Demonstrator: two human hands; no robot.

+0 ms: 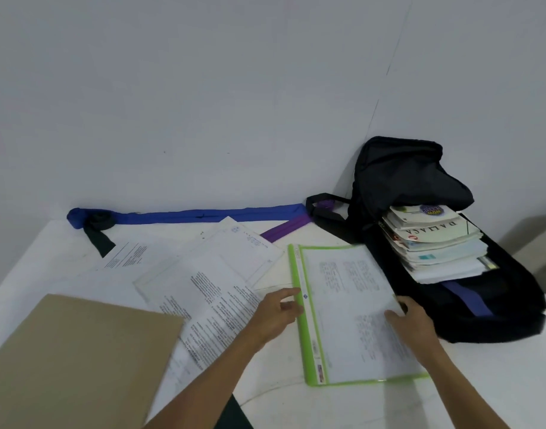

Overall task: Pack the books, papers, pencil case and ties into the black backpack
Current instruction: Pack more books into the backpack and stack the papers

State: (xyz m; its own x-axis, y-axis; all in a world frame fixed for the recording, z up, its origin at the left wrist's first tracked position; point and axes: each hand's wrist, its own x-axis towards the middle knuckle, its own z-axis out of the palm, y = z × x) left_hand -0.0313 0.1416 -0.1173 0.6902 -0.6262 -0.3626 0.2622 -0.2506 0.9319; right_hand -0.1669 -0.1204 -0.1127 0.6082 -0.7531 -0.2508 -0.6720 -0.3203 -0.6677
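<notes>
A green clear folder (346,308) with printed sheets lies on the white table in front of me. My left hand (279,312) grips its green spine edge. My right hand (409,318) holds its right edge. The black backpack (420,181) lies open at the right, against the wall corner, with a stack of books (435,243) inside. Loose printed papers (216,283) spread across the middle of the table. A blue tie (203,215) stretches along the wall, its rolled end beside a dark tie (99,230). A purple tie (285,229) runs toward the backpack.
A brown cardboard envelope (77,357) covers the near left of the table (482,382). White walls meet in a corner behind the backpack. The table's front edge curves just below the folder.
</notes>
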